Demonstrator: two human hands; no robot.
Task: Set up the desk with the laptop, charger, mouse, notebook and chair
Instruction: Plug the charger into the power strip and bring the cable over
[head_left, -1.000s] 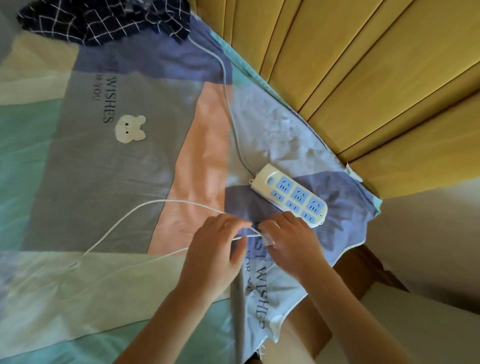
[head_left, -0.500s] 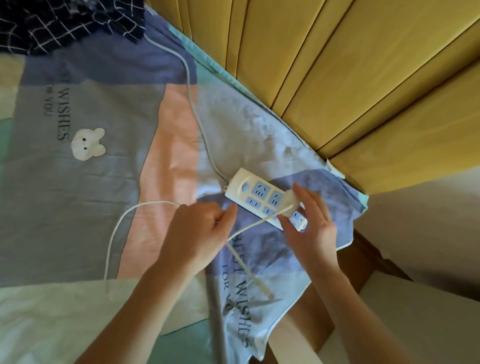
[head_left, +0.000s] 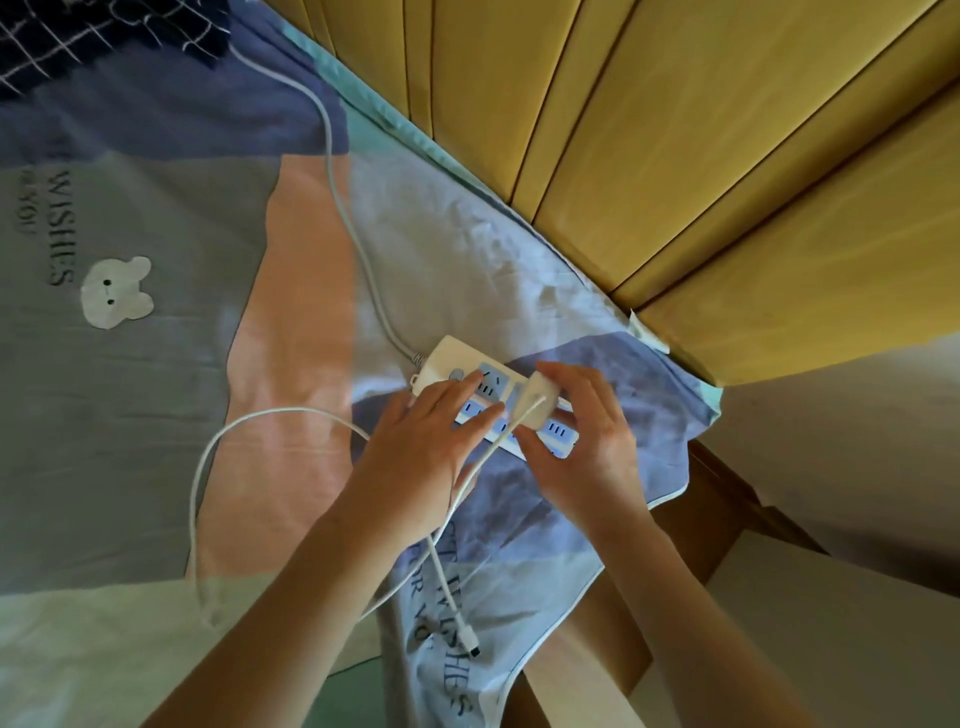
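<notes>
Right hand (head_left: 582, 447) holds charger (head_left: 540, 402) on power strip (head_left: 452, 364); left hand (head_left: 415, 447) steadies it.

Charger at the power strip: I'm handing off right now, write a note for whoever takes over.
Right hand grips the white charger brick, holding it on the white power strip with blue sockets that lies on the patchwork bedsheet.
Left hand presses the strip with straight fingers.
The charger's thin white cable loops over the sheet; its free plug end lies near the bed's edge.
Done: brick brought to a socket; cannot tell if seated.
Left: laptop, mouse, notebook, chair, none in view.
</notes>
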